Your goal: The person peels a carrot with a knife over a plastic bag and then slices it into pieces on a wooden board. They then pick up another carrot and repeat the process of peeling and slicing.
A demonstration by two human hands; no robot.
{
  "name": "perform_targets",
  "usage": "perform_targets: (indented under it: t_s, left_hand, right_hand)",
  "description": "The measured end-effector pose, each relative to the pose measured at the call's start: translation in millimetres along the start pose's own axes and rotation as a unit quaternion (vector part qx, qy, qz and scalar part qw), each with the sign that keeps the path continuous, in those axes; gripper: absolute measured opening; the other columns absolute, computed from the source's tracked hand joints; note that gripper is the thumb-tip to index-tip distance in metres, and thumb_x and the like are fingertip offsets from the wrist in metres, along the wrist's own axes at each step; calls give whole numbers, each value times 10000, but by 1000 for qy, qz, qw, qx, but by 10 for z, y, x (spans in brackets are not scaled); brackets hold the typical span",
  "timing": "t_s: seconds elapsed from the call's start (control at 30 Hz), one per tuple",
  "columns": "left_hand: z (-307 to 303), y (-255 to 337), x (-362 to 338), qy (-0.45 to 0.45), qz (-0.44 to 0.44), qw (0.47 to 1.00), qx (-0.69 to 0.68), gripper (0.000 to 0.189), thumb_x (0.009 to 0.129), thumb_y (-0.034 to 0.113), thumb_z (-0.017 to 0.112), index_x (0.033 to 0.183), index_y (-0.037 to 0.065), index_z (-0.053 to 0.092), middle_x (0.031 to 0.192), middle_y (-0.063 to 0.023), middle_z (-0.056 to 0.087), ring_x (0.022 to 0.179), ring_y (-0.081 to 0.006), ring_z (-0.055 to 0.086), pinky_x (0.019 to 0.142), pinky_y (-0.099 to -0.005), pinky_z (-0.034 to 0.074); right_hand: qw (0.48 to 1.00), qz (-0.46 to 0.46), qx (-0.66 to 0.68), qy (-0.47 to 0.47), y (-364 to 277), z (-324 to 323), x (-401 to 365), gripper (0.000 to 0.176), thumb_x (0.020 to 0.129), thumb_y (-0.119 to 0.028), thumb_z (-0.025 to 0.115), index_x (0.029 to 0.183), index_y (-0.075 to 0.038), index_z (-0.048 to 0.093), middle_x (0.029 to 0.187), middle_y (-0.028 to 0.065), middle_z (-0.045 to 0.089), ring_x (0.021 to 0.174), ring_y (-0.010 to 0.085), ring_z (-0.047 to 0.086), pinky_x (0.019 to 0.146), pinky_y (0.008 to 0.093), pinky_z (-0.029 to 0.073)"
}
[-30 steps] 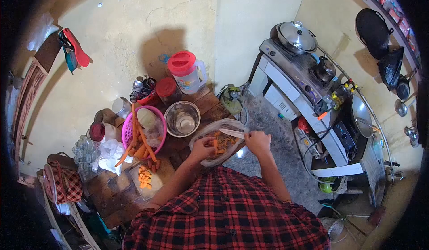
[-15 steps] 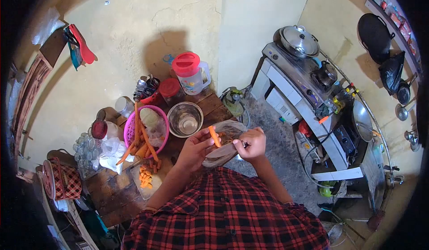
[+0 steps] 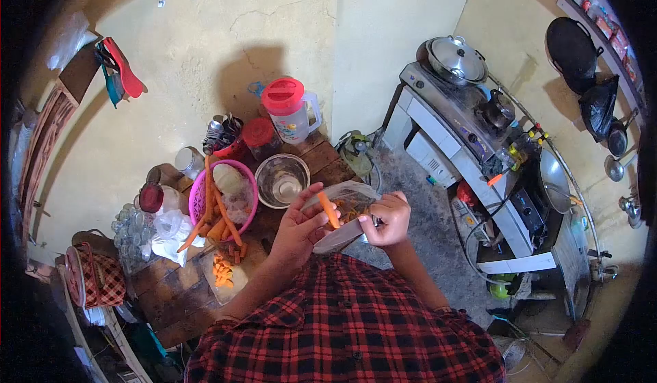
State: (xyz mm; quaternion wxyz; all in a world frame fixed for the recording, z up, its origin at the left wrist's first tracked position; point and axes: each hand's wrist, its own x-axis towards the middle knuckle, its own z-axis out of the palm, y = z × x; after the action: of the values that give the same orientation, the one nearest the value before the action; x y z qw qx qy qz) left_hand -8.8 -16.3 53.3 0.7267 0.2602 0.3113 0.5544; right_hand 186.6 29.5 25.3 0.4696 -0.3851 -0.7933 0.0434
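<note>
My left hand (image 3: 299,229) holds an orange carrot piece (image 3: 328,210) upright between thumb and fingers. Close to its right, my right hand (image 3: 387,220) is closed around a small tool, mostly hidden, of which only a dark bit shows at the fingers. Between and beneath both hands is a clear plastic bag (image 3: 340,238), its mouth open, with orange peelings inside. Left of my hands, cut carrot pieces (image 3: 223,271) lie on a pale board (image 3: 236,286). Whole carrots (image 3: 220,208) rest in and over a pink basket (image 3: 254,213).
A steel bowl (image 3: 282,180) and a red-lidded pitcher (image 3: 291,115) stand on the wooden table (image 3: 171,304). Jars, glasses and a white bag (image 3: 174,239) are at its left. On the right is a stove (image 3: 448,102) with a lidded pan and a kettle (image 3: 498,109).
The carrot piece in my left hand is tilted slightly differently, and its fingers are more spread. My right hand has shifted slightly. The bag's near edge has changed shape.
</note>
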Motion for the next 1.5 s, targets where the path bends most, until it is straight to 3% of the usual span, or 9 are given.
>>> perform_targets:
  t_s: [0.63, 0.73, 1.2, 1.43, 1.5]
  left_hand:
    - [-91, 9, 25, -2, -3, 1000, -9, 519, 815, -40, 566, 1299, 64, 411, 1117, -119, 559, 1004, -220, 591, 847, -341, 515]
    - [-66, 8, 18, 5, 4, 1000, -2, 529, 810, -14, 589, 1302, 76, 417, 1092, -91, 572, 980, -201, 593, 839, -340, 516]
    - [-14, -51, -4, 10, 72, 997, 37, 511, 797, -46, 588, 1279, 24, 434, 1094, -114, 564, 987, -209, 596, 840, -334, 505]
    - [-50, -194, 31, -26, 108, 991, 74, 504, 783, -58, 592, 1258, 50, 465, 1091, -113, 568, 960, -207, 603, 856, -348, 497]
    - [-10, -131, 9, 31, 81, 995, 44, 484, 803, -46, 587, 1263, 17, 449, 1074, -131, 584, 980, -206, 600, 855, -334, 495]
  right_hand:
    - [999, 3, -36, -8, -64, -25, 40, 318, 596, -280, 672, 456, -106, 446, 470, 25, 474, 469, 220, 485, 548, 332, 329]
    - [1000, 4, -30, 1, -64, -12, 36, 318, 593, -282, 672, 455, -105, 447, 471, 25, 476, 468, 216, 484, 548, 330, 329]
    - [1000, -6, -17, 10, -91, 3, 69, 296, 573, -266, 672, 461, -95, 459, 475, 37, 484, 459, 228, 482, 540, 332, 324]
    - [1000, -7, -27, 7, -94, -18, 92, 288, 584, -265, 676, 466, -95, 476, 481, 34, 493, 461, 232, 487, 529, 337, 325]
    - [1000, -12, -11, 25, -65, 1, 82, 272, 578, -247, 656, 463, -91, 465, 463, 43, 453, 445, 240, 457, 521, 341, 315]
